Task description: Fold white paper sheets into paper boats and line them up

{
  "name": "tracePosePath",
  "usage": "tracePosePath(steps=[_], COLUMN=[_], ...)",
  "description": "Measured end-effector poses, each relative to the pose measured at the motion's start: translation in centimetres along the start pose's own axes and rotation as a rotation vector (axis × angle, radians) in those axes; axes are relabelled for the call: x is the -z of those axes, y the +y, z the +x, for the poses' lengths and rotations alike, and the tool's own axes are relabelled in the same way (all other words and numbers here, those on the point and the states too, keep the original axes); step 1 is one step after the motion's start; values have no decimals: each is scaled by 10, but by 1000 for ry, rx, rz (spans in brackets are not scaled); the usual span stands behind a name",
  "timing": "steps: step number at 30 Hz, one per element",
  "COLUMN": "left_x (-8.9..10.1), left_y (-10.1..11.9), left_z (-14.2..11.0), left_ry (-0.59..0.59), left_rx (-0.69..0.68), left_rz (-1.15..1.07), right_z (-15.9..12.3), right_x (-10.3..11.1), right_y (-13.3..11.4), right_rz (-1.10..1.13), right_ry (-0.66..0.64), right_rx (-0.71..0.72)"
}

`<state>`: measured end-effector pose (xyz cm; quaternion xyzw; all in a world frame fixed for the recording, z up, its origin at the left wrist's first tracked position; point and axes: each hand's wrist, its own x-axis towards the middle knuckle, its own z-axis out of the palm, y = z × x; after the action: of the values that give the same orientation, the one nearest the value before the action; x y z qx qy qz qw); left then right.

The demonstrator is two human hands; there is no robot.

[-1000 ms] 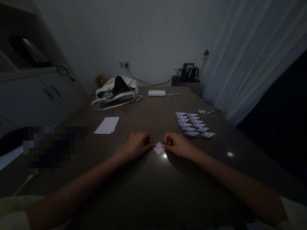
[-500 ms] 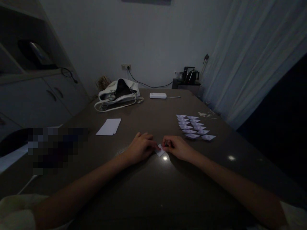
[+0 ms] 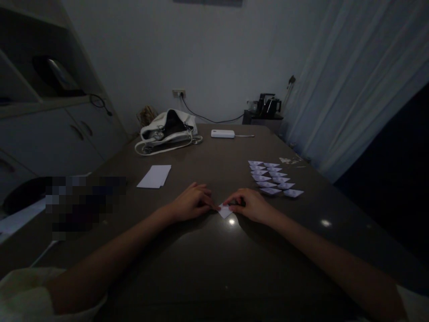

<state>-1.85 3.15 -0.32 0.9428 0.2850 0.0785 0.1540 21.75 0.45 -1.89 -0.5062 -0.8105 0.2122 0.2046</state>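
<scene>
A small folded piece of white paper (image 3: 225, 212) lies on the dark table, its lower corner pointing toward me. At its left corner, my left hand (image 3: 192, 203) presses with the fingertips, fingers closed together. My right hand (image 3: 252, 205) grips the right side, thumb and index finger curled onto it and covering part of the upper edge. To the right of that hand stand several folded paper boats (image 3: 271, 179) in two rows. Left of my left hand is a stack of white paper sheets (image 3: 154, 176).
A white handbag (image 3: 169, 132) lies at the back left of the table (image 3: 208, 264). Near the far edge is a white power bank (image 3: 223, 133) with a short cable. Paper scraps (image 3: 288, 160) lie at the right edge. Beyond stands a black kettle (image 3: 271, 106).
My right index finger has stretched out over the top of the folded paper. My left fingers have shifted slightly at its left corner. The camera view has tilted a little.
</scene>
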Motion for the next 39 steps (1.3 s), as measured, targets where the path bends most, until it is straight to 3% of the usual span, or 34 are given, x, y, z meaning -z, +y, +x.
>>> tracePosePath(steps=[17, 23, 32, 39], left_x=[8, 9, 5, 7], left_y=[-5, -3, -8, -4], left_z=[0, 2, 1, 1], left_ry=[9, 11, 41, 52], left_rx=[-91, -101, -117, -99], left_rz=[-43, -53, -80, -119], right_z=[1, 0, 8, 7], right_x=[4, -5, 0, 5], right_y=[-4, -16, 5, 7], right_rz=[49, 6, 270, 281], right_ry=[-64, 100, -27, -87], right_rx=[-54, -134, -100, -96])
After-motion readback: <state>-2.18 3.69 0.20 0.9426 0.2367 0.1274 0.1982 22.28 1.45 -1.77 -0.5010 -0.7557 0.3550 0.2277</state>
